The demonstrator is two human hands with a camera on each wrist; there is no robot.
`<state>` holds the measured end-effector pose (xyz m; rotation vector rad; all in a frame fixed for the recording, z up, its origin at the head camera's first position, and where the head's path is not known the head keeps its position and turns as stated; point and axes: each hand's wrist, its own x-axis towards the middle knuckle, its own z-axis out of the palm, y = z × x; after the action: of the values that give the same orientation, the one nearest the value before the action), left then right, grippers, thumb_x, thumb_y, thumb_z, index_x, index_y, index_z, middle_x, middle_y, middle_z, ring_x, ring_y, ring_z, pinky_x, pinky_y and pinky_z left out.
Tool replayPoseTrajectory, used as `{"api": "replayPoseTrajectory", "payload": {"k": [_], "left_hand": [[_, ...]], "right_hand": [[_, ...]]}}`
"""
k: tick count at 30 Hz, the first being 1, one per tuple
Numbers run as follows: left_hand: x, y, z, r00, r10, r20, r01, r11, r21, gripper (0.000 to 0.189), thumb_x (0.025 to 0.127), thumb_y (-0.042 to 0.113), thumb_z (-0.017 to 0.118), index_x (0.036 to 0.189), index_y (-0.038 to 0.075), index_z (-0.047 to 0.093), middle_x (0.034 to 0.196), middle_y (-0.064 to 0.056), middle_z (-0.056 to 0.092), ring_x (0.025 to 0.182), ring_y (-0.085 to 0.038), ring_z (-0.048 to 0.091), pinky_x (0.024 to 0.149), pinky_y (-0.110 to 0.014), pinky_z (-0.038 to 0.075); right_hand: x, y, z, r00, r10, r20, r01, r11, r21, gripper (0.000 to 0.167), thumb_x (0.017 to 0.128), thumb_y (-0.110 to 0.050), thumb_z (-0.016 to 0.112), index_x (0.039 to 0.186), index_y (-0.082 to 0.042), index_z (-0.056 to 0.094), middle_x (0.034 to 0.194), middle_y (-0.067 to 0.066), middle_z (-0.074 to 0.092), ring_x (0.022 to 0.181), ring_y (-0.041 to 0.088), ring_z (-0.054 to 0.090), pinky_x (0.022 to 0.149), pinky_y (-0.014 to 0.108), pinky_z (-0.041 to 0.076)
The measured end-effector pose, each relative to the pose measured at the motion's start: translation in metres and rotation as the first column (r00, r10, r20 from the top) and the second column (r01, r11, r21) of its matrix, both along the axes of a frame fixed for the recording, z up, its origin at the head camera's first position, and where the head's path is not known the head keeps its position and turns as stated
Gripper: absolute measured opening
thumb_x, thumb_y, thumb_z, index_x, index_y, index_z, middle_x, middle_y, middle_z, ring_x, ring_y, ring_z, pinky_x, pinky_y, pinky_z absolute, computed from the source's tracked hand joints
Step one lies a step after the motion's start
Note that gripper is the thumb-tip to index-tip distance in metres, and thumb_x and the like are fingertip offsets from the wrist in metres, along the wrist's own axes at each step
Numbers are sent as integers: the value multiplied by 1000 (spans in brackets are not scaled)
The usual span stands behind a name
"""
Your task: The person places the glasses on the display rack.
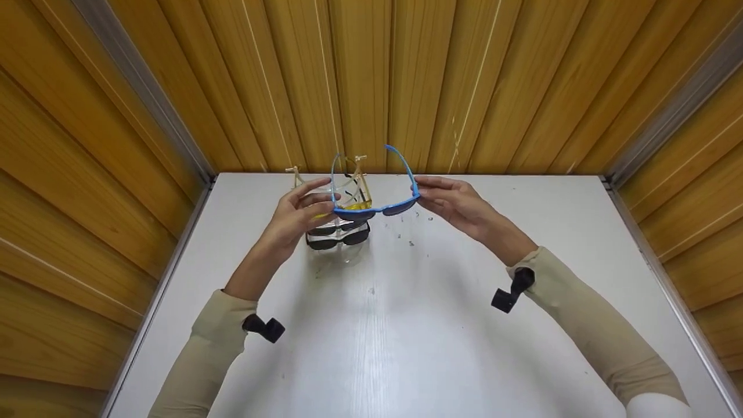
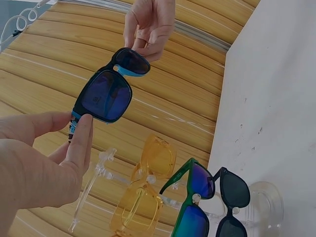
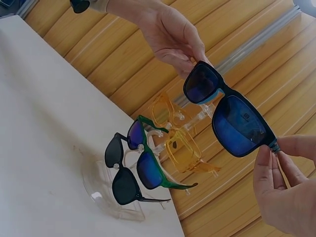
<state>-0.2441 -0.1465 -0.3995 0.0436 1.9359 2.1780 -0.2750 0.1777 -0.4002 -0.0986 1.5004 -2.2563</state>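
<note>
Blue-framed sunglasses (image 1: pixel 400 207) with dark blue lenses are held up above the back of the table, arms unfolded. My left hand (image 1: pixel 293 215) pinches one arm near its hinge, and my right hand (image 1: pixel 458 204) pinches the other. In the right wrist view the lenses (image 3: pixel 239 126) face the camera. Just beyond and below them stands a clear display stand (image 3: pixel 94 190). It carries yellow sunglasses (image 3: pixel 181 152) on top, green-framed sunglasses (image 3: pixel 150 170) beneath, and black sunglasses (image 3: pixel 126 185) lowest. The held pair partly covers the stand in the head view.
The white table (image 1: pixel 418 337) reaches back to a wood-slat wall (image 1: pixel 360 75), with more slat walls at both sides. Metal rails (image 1: pixel 157 87) run along the corners. Small specks (image 1: pixel 411 242) lie on the tabletop right of the stand.
</note>
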Motion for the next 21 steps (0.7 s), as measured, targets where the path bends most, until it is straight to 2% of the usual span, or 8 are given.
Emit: {"api": "replayPoseTrajectory", "payload": {"k": [3,6,12,17,21], "left_hand": [[-2,-7,1,1000,18,-4,-18,1000,5,57,97,-1,65,151,7,47,117,-5,69,106,-14,71,102,-39,58],[-6,-14,3,999,35,0,-35,999,12,57,97,0,65,151,6,46,116,-5,69,104,-12,70,102,-36,58],[-14,-27,4,996,83,23,-83,996,-29,53,99,3,64,150,11,51,121,-4,67,112,-14,66,99,-29,59],[-18,-35,0,992,115,46,-113,993,-47,53,99,4,64,150,11,51,134,-11,63,115,-14,66,102,-31,58],[-20,-41,-4,989,139,56,-136,990,-45,53,99,4,65,150,12,51,124,-3,67,112,-12,67,106,-35,56]], "right_hand": [[-4,-9,2,1000,-8,-4,8,1000,-16,24,96,6,64,114,-5,75,108,4,77,100,13,72,100,27,57],[-8,-18,3,1000,-14,-4,14,1000,-21,24,96,6,64,114,-4,75,106,3,77,100,14,72,101,27,57],[-19,-36,4,999,-41,14,41,999,9,22,95,5,65,113,-4,75,105,3,77,100,14,71,103,30,56],[-27,-50,3,997,-68,31,66,996,58,31,95,3,66,126,1,69,111,5,74,102,14,71,106,31,55],[-33,-60,1,997,-74,36,71,994,77,38,97,4,63,135,4,62,117,7,72,106,15,69,115,36,48]]}}
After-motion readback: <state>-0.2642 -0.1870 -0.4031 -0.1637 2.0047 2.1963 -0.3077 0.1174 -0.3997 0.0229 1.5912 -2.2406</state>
